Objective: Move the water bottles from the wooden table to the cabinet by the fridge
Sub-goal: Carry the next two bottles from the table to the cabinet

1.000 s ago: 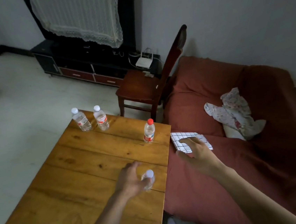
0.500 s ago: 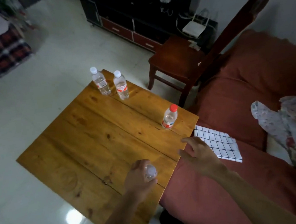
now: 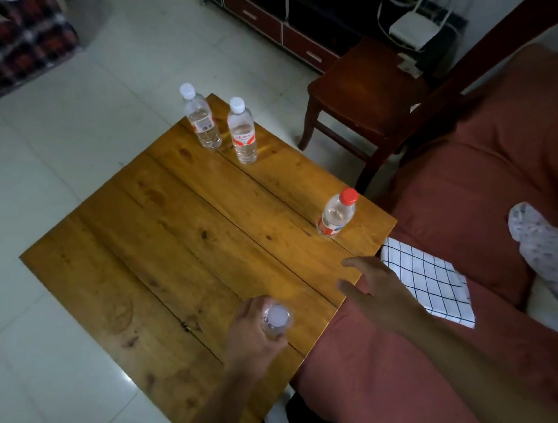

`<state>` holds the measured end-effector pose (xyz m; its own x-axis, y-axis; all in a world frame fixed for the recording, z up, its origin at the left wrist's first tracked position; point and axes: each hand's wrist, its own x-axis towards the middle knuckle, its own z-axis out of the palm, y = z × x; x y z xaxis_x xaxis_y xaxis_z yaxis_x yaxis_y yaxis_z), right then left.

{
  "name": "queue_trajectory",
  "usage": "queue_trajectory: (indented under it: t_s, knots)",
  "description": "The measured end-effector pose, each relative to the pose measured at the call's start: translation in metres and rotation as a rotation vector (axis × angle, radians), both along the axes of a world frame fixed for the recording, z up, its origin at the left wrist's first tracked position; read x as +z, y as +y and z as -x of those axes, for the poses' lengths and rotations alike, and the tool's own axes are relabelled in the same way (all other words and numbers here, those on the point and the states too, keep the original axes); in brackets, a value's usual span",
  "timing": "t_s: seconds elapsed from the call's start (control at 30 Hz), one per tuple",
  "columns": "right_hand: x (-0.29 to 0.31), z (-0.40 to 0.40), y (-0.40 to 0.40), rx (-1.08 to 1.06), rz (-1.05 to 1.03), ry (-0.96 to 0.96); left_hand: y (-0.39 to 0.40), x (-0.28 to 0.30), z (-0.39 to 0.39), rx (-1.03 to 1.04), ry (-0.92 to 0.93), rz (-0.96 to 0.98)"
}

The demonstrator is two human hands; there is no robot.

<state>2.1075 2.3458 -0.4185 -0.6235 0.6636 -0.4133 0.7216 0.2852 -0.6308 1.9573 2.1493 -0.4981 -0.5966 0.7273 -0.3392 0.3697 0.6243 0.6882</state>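
Held bottle (image 3: 276,319): white cap up, above the near edge of the wooden table (image 3: 157,244), wrapped in the left hand (image 3: 256,334).
Left hand: fingers curled tight round that bottle.
Right hand (image 3: 379,290): fingers spread, holding nothing, over the table's edge.
Red-capped bottle (image 3: 337,213): upright by the table's right corner.
Two white-capped bottles (image 3: 221,122): upright, close together at the far corner.
Checked cloth (image 3: 429,281): on the sofa (image 3: 475,190), beside the right hand.
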Motion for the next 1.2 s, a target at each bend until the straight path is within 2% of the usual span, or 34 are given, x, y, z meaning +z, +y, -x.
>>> queue_trajectory:
  t_s: [0.37, 0.57, 0.97, 1.2]
  knots:
    - [0.000, 0.002, 0.046, -0.052, -0.035, 0.046, 0.076, 0.010, 0.034, 0.081, 0.107, -0.167]
    - [-0.012, 0.008, 0.066, -0.075, -0.043, 0.082, 0.114, -0.004, 0.055, 0.006, 0.183, -0.214]
    - [-0.035, 0.017, 0.077, -0.086, 0.015, 0.049, 0.122, -0.025, 0.054, -0.020, 0.189, -0.240]
    - [-0.061, 0.037, 0.079, -0.276, 0.015, 0.171, 0.116, -0.032, 0.055, -0.002, 0.151, -0.262]
